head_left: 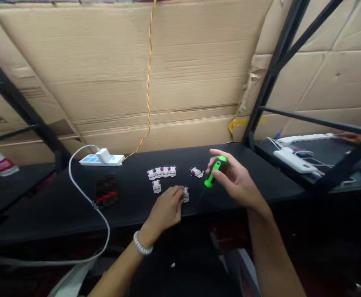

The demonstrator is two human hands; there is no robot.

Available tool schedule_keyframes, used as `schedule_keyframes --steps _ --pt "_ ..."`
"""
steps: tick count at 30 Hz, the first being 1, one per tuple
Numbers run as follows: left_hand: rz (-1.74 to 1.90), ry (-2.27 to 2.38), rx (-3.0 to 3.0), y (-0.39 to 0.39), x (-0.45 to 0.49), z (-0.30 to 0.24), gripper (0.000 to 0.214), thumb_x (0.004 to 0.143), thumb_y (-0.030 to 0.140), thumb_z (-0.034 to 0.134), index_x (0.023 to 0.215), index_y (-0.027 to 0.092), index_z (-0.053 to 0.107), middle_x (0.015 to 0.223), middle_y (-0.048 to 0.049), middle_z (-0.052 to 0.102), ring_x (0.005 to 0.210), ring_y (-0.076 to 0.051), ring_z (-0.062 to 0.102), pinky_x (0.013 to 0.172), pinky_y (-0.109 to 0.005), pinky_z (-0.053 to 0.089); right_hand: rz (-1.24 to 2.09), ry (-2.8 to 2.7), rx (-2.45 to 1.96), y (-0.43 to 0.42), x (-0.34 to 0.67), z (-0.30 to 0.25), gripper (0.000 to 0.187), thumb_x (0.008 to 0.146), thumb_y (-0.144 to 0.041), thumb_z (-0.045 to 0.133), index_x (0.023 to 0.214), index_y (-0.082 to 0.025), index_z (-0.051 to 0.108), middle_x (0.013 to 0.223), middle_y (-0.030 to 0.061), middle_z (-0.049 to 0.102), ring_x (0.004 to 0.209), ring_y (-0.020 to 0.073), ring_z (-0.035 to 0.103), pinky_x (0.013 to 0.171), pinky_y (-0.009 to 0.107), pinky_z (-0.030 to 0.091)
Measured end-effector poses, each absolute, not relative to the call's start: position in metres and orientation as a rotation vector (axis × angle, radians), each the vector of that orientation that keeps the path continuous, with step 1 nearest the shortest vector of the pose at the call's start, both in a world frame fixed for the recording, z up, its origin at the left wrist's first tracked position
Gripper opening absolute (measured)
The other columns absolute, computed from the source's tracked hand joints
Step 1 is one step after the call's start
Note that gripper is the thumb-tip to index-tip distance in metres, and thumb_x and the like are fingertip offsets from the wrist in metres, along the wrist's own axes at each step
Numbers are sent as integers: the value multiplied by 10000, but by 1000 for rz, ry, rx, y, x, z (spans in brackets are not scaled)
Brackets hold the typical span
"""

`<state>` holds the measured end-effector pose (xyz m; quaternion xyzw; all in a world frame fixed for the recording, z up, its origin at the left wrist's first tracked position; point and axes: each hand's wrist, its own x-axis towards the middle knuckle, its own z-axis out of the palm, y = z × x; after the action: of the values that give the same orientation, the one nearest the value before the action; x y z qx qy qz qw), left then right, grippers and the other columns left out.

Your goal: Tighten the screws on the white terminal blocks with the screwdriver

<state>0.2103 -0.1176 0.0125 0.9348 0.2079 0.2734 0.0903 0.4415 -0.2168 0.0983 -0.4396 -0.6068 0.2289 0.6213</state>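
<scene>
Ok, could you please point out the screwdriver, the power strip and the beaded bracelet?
Screwdriver (217,167), head view: on its handle.
Power strip (112,161), head view: right half of its casing.
Beaded bracelet (139,245), head view: beads, left side.

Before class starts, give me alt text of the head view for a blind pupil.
A person's right hand holds a green screwdriver; the left hand touches a small white-and-purple part on a black table. Six similar parts lie nearby; a power strip sits farther left.

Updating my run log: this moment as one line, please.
left hand: touching white-purple part | right hand: holding green screwdriver | nearby: row of four similar parts, single part in front, another part to the right
</scene>
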Motion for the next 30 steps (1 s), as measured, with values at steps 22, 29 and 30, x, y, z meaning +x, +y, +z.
schedule_keyframes --steps 22,29,30 --pt "838 579 2669 -122 213 10 148 1000 92 512 1039 208 594 1244 -122 695 1144 -288 679 1010 -466 613 327 -1336 -1040 -196 409 84 493 966 -335 749 1446 -299 643 1105 45 697 967 200 744 920 367 671" --pt "847 583 2671 -122 213 10 152 1003 94 511 1044 213 597 1237 -120 700 1131 -282 688 995 -452 617 298 -1331 -1070 -199 407 87 518 962 -336 748 1467 -296 640 1092 47 702 952 208 750 927 383 677" --pt "839 590 2672 -123 213 11 151 1004 93 507 1034 212 594 1233 -120 700 1131 -284 687 996 -456 616 294 -1331 -1073 -199 406 87 524 961 -335 750 1472 -298 638 1098 49 704 954 208 750 931 387 676"
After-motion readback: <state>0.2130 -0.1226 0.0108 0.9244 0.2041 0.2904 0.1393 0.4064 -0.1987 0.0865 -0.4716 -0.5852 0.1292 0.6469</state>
